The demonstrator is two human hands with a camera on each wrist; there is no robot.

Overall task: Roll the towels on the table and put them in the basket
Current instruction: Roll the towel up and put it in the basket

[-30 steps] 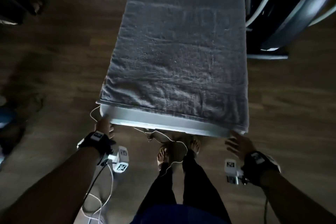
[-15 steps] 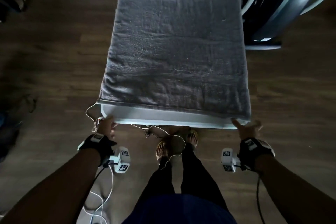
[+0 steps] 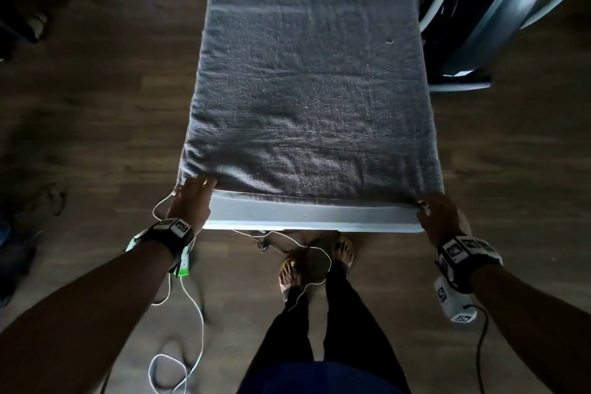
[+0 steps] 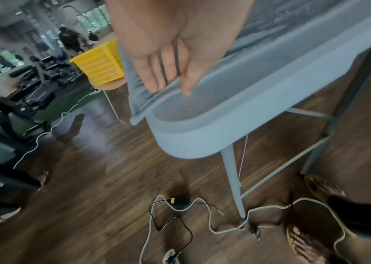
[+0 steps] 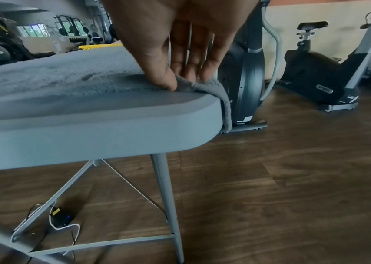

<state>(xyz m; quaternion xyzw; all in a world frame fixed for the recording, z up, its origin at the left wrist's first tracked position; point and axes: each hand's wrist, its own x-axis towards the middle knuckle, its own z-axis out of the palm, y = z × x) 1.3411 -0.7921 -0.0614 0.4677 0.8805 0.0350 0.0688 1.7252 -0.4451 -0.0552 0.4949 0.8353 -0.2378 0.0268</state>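
A grey towel (image 3: pixel 307 89) lies spread flat along the narrow grey table (image 3: pixel 287 214), its near hem just short of the table's end. My left hand (image 3: pixel 201 184) is at the near left corner. In the left wrist view the left hand (image 4: pixel 171 87) pinches the hem of the towel (image 4: pixel 137 89) between fingertips and thumb. My right hand (image 3: pixel 425 205) is at the near right corner. There the right hand (image 5: pixel 180 82) pinches a bunched fold of the towel (image 5: pixel 56 71). The yellow basket (image 4: pixel 98 66) stands beyond the table's far left on a round wooden stool.
An exercise machine (image 3: pixel 511 9) stands close along the table's right side, with an exercise bike (image 5: pixel 315 71) further right. Cables and a small black box (image 4: pixel 180 203) lie on the wooden floor under the table, near my feet (image 3: pixel 316 262).
Both hands rose from below the table's end to the towel's near corners. The right hand has taken hold of its corner and the left has closed on the hem.
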